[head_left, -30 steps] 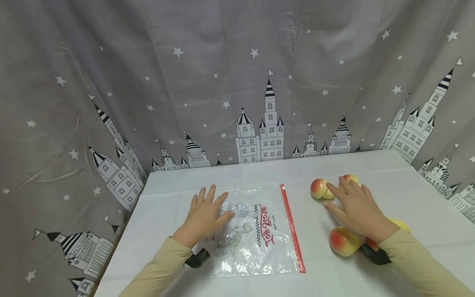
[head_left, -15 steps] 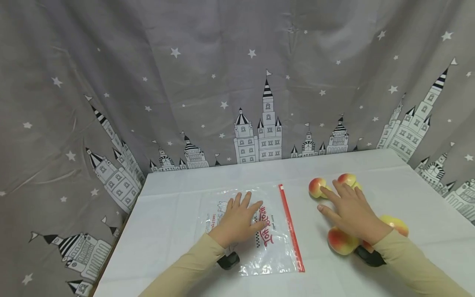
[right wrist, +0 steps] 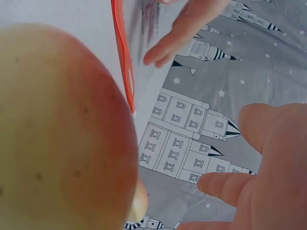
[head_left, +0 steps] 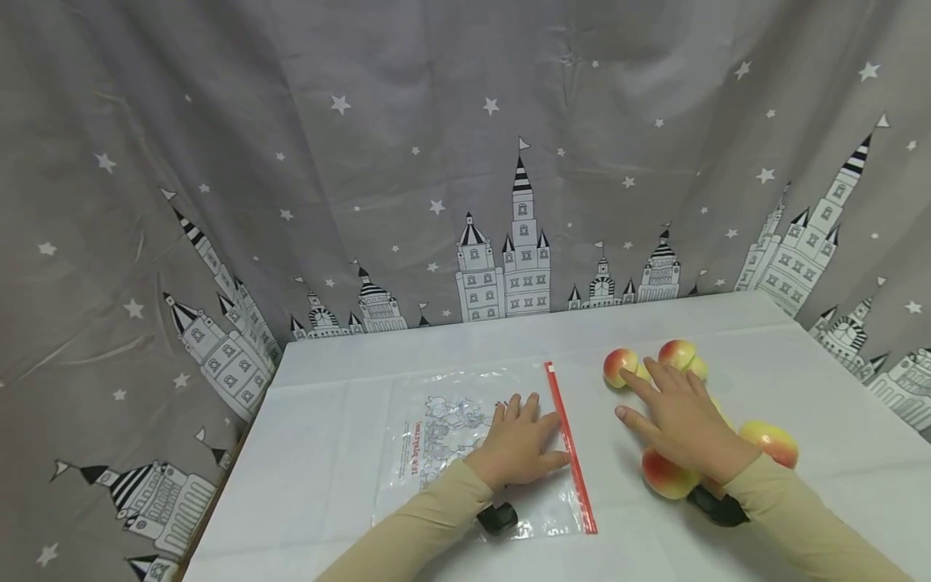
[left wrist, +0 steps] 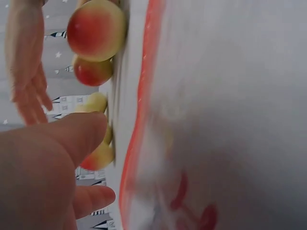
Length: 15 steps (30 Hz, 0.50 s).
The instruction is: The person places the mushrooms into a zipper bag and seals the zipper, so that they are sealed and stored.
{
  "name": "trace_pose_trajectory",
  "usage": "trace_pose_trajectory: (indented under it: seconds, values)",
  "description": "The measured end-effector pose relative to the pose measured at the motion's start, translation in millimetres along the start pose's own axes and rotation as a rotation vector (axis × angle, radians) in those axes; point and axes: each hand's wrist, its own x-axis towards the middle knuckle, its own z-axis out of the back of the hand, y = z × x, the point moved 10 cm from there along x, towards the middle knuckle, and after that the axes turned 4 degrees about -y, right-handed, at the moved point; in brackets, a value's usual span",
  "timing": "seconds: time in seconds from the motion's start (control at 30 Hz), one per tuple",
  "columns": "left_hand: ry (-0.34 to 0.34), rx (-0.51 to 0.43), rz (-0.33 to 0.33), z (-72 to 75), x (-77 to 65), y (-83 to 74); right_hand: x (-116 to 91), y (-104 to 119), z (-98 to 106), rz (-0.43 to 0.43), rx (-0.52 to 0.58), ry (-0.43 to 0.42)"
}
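A clear zip bag [head_left: 407, 493] with a red slider edge [head_left: 570, 449] and printed cartoon figures lies flat on the white table. My left hand [head_left: 518, 443], fingers spread, is over the bag close to that red edge. In the left wrist view, the thumb [left wrist: 79, 136] stands out above the bag's red strip. My right hand [head_left: 687, 424] hovers with spread fingers among several red-and-yellow, peach-like fruits, holding none. Past its fingertips are a far-left fruit [head_left: 621, 368] and a far-right one [head_left: 678, 356]. A nearer fruit [head_left: 667, 475] shows below the palm, and another [head_left: 771, 443] beside the wrist.
The white table [head_left: 320, 461] ends at a grey curtain [head_left: 364, 162] printed with castles and stars. A black wrist camera [head_left: 498, 519] sits under the left wrist, and another [head_left: 716, 508] under the right, close to the near fruits.
My left hand has moved right across the bag, from its left part to near the red edge. The right hand has shifted slightly left, still over the fruits.
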Motion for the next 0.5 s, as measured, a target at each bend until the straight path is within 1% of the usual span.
trace_pose_trajectory:
  seconds: [0.1,0.17,0.37,0.5]
  values:
    - [-0.019,-0.006,-0.007,-5.6,1.3,-3.8,-0.3,0.5,-2.5,-0.002,-0.003,0.004]
    - [-0.022,-0.024,0.005,-8.3,1.5,-4.3,-0.6,1.4,-3.5,0.0,0.0,0.003]
    - [-0.038,-0.074,0.035,-11.8,1.3,-4.4,-1.0,3.2,-5.3,0.008,0.009,-0.005]
    - [-0.057,-0.077,0.035,-14.2,1.4,-4.1,-0.6,4.2,-5.3,0.022,0.002,-0.018]
